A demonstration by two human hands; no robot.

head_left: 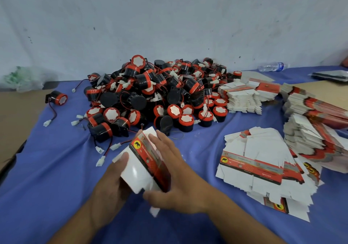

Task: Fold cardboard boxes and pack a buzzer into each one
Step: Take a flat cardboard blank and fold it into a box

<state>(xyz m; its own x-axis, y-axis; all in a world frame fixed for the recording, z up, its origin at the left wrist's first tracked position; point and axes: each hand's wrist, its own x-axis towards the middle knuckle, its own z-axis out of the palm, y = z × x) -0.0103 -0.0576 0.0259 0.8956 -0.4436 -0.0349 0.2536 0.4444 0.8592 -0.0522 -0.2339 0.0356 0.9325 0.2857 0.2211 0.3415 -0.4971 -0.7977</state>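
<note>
I hold one flat cardboard box blank (140, 170), white with a red and grey printed band, above the blue cloth near the front. My left hand (113, 178) grips its left white flap, thumb on top. My right hand (175, 170) lies over the printed side with fingers spread and thumb under the lower edge. Behind it rises a big heap of black and red buzzers (156, 93) with red wires and white plugs. A fan of flat box blanks (263, 161) lies to my right.
More stacks of blanks (310, 123) line the right side and back (243, 97). A lone buzzer (56, 97) sits at the left. A water bottle (271, 67) lies by the wall, and a plastic bag (24, 80) sits far left. The blue cloth (47, 178) covers the table.
</note>
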